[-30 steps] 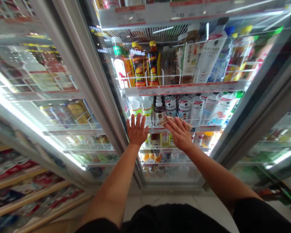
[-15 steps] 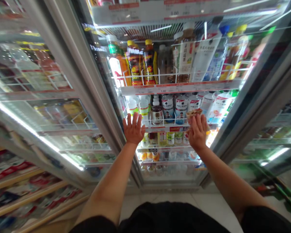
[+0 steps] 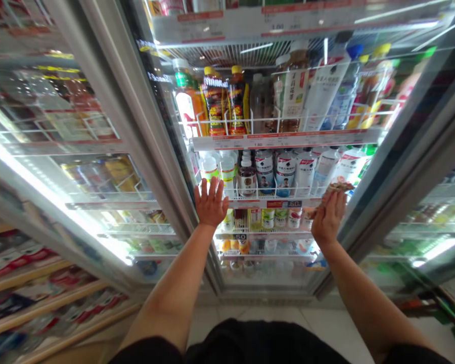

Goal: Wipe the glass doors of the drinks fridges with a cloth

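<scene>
I face an open drinks cooler. My left hand (image 3: pixel 211 202) lies flat with fingers spread against the front rail of the middle shelf (image 3: pixel 269 203), just below small white-capped bottles (image 3: pixel 220 169). My right hand (image 3: pixel 328 216) presses a crumpled brownish cloth (image 3: pixel 338 187) against the right end of that same shelf rail, fingers over it. White bottles with red labels (image 3: pixel 305 167) stand in a row behind the rail between my hands.
The upper shelf (image 3: pixel 288 139) carries tall tea and juice bottles (image 3: pixel 227 101). Lower shelves (image 3: pixel 261 235) hold small bottles and cups. The open glass door (image 3: pixel 79 151) stands at my left, a door frame (image 3: pixel 394 162) at my right. Snack racks (image 3: pixel 30 288) sit at lower left.
My right hand slid the cloth rightward along the middle shelf rail, from near the centre to its right end. My left hand stayed in place.
</scene>
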The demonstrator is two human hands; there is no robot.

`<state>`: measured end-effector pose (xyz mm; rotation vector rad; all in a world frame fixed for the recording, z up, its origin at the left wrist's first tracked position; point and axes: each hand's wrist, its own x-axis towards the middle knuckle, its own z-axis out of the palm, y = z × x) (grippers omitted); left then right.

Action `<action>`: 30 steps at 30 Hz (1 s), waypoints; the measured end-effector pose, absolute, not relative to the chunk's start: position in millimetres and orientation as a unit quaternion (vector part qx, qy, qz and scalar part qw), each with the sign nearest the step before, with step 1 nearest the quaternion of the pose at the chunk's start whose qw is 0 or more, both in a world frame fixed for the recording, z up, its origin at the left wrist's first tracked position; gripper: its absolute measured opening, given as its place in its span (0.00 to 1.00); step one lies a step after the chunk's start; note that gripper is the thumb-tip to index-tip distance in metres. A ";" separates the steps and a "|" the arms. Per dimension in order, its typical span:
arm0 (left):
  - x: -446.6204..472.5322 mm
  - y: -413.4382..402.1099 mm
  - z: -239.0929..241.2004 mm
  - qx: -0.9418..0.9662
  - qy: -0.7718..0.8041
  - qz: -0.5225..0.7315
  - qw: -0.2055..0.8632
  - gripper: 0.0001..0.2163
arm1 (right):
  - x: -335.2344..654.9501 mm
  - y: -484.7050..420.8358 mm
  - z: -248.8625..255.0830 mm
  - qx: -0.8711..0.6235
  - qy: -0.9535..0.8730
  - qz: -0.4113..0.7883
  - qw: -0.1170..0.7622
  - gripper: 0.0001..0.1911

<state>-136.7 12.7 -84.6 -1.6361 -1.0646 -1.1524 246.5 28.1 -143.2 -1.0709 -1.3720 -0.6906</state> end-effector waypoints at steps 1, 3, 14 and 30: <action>-136.4 12.4 -84.2 -0.654 -0.420 -0.463 0.426 0.28 | 252.0 28.8 -147.1 -0.476 -0.580 -0.288 0.595 0.32; -136.0 12.1 -83.5 -0.656 -0.416 -0.467 0.423 0.29 | 266.0 32.9 -144.9 -0.501 -0.555 -0.269 0.607 0.32; -133.3 9.7 -80.2 -0.648 -0.419 -0.452 0.448 0.29 | 277.0 31.8 -52.9 -0.536 -0.474 -0.200 0.669 0.34; -130.6 8.5 -78.4 -0.637 -0.415 -0.450 0.469 0.30 | 179.7 31.0 -1.2 -0.419 -0.637 -0.278 0.584 0.33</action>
